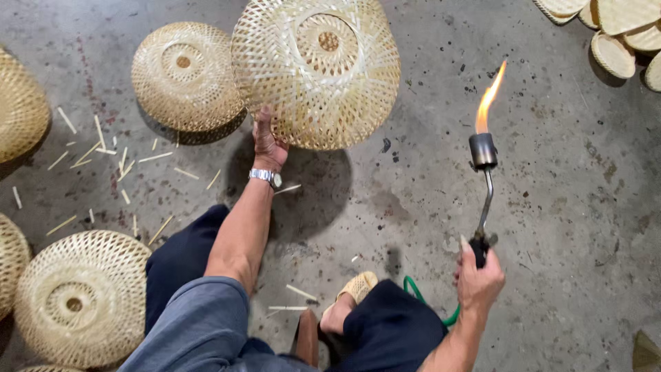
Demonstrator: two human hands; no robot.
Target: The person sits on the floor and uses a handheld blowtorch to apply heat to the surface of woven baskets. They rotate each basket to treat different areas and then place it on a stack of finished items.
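Observation:
My left hand [266, 143] grips the lower rim of a large woven bamboo basket [318, 69] and holds it up off the floor, its domed outside facing me. A metal watch sits on that wrist. My right hand [478, 279] is closed around the handle of a gas torch [483, 186]. The torch's bent metal tube points upward, and an orange flame [489, 98] burns at its nozzle, to the right of the basket and apart from it. A green hose [420, 297] runs from the torch down behind my knee.
Upturned woven baskets lie on the concrete floor: one at the top left [183, 76], one at the lower left [81, 297], and parts of others at the left edge. Flat woven trays [613, 54] are stacked at the top right. Bamboo splinters [103, 151] litter the floor. My sandalled foot [351, 297] rests below.

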